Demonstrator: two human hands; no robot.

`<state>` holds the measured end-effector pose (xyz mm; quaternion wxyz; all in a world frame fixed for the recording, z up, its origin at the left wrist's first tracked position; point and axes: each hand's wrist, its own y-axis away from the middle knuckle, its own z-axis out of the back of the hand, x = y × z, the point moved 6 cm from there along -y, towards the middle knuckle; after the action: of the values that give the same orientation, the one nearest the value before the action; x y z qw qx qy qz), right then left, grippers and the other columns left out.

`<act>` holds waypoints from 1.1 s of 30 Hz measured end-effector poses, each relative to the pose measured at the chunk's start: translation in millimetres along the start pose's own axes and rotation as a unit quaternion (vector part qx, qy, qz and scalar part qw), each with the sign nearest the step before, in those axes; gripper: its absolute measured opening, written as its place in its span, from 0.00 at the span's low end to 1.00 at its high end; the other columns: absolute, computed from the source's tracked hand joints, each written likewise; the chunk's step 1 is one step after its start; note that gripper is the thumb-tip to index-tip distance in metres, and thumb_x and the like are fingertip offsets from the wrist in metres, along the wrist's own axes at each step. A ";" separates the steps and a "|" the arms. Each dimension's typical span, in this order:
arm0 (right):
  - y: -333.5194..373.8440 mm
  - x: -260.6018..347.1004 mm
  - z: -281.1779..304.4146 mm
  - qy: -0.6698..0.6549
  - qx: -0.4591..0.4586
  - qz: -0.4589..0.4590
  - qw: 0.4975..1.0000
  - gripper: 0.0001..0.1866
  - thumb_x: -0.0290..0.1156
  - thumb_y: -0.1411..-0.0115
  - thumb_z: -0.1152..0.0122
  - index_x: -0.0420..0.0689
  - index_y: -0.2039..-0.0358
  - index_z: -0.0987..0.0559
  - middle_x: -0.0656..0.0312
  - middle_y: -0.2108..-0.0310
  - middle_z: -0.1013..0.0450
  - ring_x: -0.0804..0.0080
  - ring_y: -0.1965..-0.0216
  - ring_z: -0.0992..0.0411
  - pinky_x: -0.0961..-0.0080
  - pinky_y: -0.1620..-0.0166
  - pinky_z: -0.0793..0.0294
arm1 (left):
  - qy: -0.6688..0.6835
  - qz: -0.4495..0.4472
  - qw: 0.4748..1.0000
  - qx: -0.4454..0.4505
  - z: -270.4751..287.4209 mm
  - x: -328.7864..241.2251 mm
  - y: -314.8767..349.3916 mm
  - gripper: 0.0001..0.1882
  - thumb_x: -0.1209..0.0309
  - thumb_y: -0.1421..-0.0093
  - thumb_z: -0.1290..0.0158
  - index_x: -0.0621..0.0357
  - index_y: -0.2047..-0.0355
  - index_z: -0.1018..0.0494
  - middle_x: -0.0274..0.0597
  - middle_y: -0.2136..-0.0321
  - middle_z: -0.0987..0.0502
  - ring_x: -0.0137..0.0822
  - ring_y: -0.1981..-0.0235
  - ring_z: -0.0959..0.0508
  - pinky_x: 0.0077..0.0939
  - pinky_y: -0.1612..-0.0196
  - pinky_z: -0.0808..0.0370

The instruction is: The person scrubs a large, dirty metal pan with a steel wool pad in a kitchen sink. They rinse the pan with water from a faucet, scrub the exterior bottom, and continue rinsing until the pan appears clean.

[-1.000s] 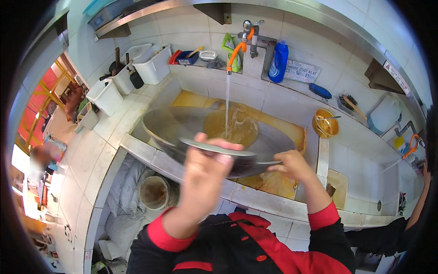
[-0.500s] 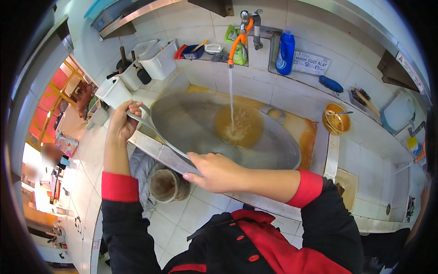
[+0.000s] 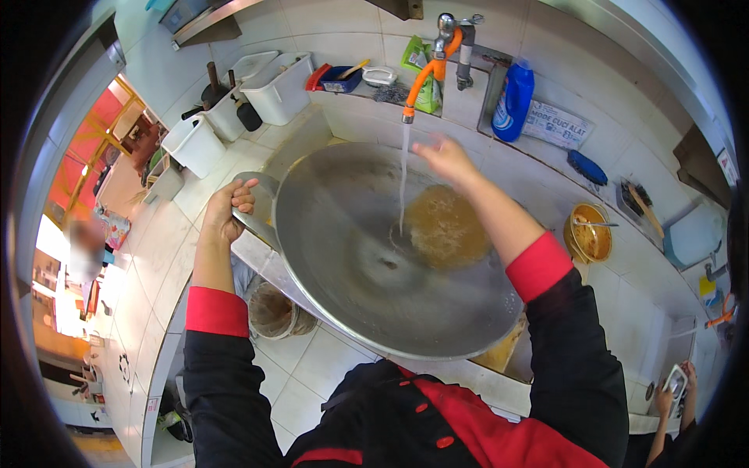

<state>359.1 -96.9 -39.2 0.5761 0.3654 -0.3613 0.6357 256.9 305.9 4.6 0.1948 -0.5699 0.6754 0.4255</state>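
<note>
Wok (image 3: 374, 292) stretches out to the right of the left hand (image 3: 226, 209), joined to that grip by its loop handle (image 3: 262, 232). The left hand is clamped on the handle with curled fingers, at the wok's left edge, while the whole wide bowl lies beyond the grip, over the sink (image 3: 273, 273); whether its underside rests there cannot be told. Brown water (image 3: 451, 226) pools toward the wok's far right side, well apart from the gripping hand. The right hand (image 3: 449, 160) is raised over the wok's far side, blurred, its fingers loosely apart, near the stream of water (image 3: 405, 168) falling from an orange hose (image 3: 425, 76); whether they touch it is hard to tell. The hose hangs from a metal tap (image 3: 446, 27), ahead and to the right of the left grip. Beyond the right hand stands a blue bottle (image 3: 511, 101), and to the right of it sits a gold pot (image 3: 589, 238). Just beyond the left grip, a white tub (image 3: 195, 147) stands on the tiled counter (image 3: 168, 265); a bucket (image 3: 273, 312) is below the grip. Well off to the right, a co-worker's hands (image 3: 663, 401) hold a white-rimmed container (image 3: 674, 384).
</note>
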 end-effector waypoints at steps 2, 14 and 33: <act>-34.7 13.7 5.7 -0.004 -0.029 0.005 1.000 0.37 0.49 0.48 0.39 0.36 0.45 0.35 0.51 0.60 0.27 0.67 0.61 0.27 0.71 0.59 0.28 | 0.002 -0.003 1.000 -0.007 5.7 -1.8 1.2 0.16 0.72 0.35 0.63 0.73 0.52 0.42 0.27 0.83 0.43 0.18 0.86 0.44 0.14 0.85 0.43; -112.8 108.9 -41.1 -0.363 -0.011 0.045 0.931 0.13 0.29 0.43 0.41 0.30 0.65 0.26 0.56 0.71 0.26 0.73 0.75 0.25 0.82 0.70 0.22 | -0.010 -0.015 1.000 -0.016 3.1 7.7 -1.2 0.17 0.71 0.35 0.62 0.74 0.51 0.43 0.26 0.83 0.43 0.17 0.86 0.44 0.12 0.85 0.44; -150.9 34.2 32.8 0.259 -0.235 0.055 0.935 0.18 0.41 0.47 0.42 0.36 0.69 0.22 0.45 0.67 0.25 0.55 0.68 0.24 0.65 0.61 0.27 | -0.031 -0.046 0.998 -0.020 11.4 4.5 -0.5 0.18 0.72 0.37 0.59 0.76 0.53 0.42 0.26 0.83 0.43 0.17 0.85 0.44 0.12 0.84 0.44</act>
<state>508.6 -98.4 12.1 0.6837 0.0214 -0.3580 0.6355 253.7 312.3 -5.3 0.2236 -0.5903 0.6335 0.4475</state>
